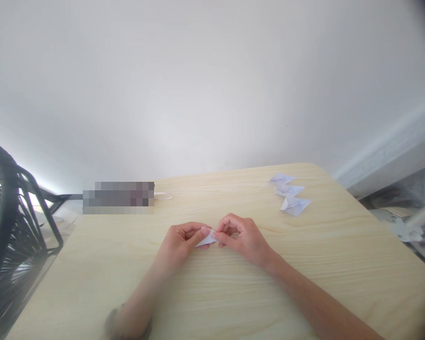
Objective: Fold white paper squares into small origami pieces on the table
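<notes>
Forearms come in from the near edge of the pale wooden table (233, 302), the biggest thing before me. My left hand (182, 241) and right hand (242, 236) meet at its middle, each pinching one end of a small folded white paper piece (206, 238), thumbs and forefingers closed on it. Its long axis runs left to right between my fingertips, just above the tabletop; both hands are equally near. Well apart, toward the far right corner, lie three folded paper pieces (290, 196) in a short row. No container is in view.
</notes>
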{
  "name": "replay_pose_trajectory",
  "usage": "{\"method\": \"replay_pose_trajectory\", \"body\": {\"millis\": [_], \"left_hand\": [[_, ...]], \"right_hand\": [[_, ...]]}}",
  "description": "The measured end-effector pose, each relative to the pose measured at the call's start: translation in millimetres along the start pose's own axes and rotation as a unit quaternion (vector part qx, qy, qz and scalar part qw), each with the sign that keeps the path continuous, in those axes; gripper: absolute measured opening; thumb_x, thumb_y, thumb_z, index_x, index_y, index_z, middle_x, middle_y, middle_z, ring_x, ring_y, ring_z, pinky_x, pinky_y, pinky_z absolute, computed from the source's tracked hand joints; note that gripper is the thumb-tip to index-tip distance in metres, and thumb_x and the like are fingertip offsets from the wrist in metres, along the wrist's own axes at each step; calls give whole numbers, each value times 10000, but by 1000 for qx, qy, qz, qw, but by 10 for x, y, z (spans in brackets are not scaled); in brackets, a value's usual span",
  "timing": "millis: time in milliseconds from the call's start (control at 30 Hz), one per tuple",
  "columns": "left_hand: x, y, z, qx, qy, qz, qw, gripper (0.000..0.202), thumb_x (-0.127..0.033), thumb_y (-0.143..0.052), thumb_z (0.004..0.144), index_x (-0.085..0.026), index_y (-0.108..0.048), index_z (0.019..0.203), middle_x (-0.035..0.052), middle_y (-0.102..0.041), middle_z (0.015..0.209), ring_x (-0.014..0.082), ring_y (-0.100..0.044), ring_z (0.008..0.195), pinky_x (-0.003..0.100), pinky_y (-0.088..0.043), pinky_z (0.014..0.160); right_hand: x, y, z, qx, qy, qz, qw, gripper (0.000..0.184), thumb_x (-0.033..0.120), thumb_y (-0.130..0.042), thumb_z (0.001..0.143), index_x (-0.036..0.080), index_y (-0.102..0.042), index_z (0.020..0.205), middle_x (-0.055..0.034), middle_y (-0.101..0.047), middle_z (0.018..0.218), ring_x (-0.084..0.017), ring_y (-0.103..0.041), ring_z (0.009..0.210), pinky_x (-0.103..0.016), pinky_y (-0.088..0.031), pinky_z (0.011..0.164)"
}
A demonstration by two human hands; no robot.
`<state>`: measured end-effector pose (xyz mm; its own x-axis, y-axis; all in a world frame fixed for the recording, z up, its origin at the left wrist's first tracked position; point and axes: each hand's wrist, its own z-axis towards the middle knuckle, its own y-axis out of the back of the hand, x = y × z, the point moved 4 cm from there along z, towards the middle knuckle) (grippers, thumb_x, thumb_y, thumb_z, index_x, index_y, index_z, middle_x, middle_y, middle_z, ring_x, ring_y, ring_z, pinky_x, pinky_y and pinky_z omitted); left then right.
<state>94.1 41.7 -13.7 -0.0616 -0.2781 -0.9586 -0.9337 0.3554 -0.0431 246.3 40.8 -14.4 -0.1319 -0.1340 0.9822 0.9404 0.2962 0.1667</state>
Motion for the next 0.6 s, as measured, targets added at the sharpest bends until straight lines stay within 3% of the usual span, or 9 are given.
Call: {"method": "replay_pose_trajectory", "body": {"millis": [200,400,600], "left_hand": [[17,13,9,-36,-7,-6,999,232,-317,-599,738,-143,-686,864,35,-701,689,154,-617,623,233,-477,602],[0,-19,-4,0,28,-4,1000,309,-275,-656,692,-166,-644,982,36,-711,770,162,-636,706,244,-491,667],[-18,-23,-37,42,32,-9,999,225,-296,-584,756,-137,-682,880,79,-708,811,184,-644,747,272,-507,682]], "right_hand": [[9,-14,29,0,-12,31,999,184,340,-605,731,171,-535,749,10,-623,602,-116,-618,541,-225,-500,540],[-42,59,29,-40,-19,58,997,201,349,-597,734,163,-527,757,-1,-618,673,-109,-611,543,-220,-491,528],[-24,81,34,-47,-16,51,997,190,340,-594,740,165,-524,759,10,-596,651,-106,-597,543,-229,-492,544]]}}
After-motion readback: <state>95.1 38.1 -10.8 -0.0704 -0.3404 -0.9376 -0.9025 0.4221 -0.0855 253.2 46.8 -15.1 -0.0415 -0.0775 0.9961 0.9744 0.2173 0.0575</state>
